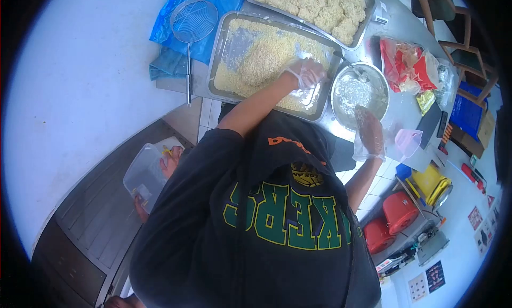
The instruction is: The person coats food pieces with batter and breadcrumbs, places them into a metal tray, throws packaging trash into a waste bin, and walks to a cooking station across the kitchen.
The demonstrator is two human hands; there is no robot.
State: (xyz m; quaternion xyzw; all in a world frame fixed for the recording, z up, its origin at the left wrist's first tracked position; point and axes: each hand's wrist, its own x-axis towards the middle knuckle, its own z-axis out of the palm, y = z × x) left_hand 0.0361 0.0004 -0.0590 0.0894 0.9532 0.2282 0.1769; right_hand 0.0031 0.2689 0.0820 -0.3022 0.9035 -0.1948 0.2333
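Note:
My left hand [308, 73], in a clear plastic glove, is low over the right side of a metal tray [213, 68] of pale crumbs [265, 60]. Its fingers look apart, and nothing held shows in it. Also gloved, my right hand [370, 133] hangs at the near rim of a round metal bowl [335, 94]. Those fingers are stretched toward the bowl and appear to hold nothing. Inside the bowl is a wet-looking, pale content, with a dark-handled utensil [349, 65] leaning over the rim. Behind stands a second tray [306, 28] filled with crumb-coated pieces [320, 6].
A wire skimmer [194, 21] lies on blue plastic [165, 28] at the left. Red-and-clear packaging [408, 65] and a pinkish plastic jug [408, 141] are at the right. Another person's hand [170, 161] is at a clear container [146, 172], lower left. Red tubs [400, 212] stand lower right.

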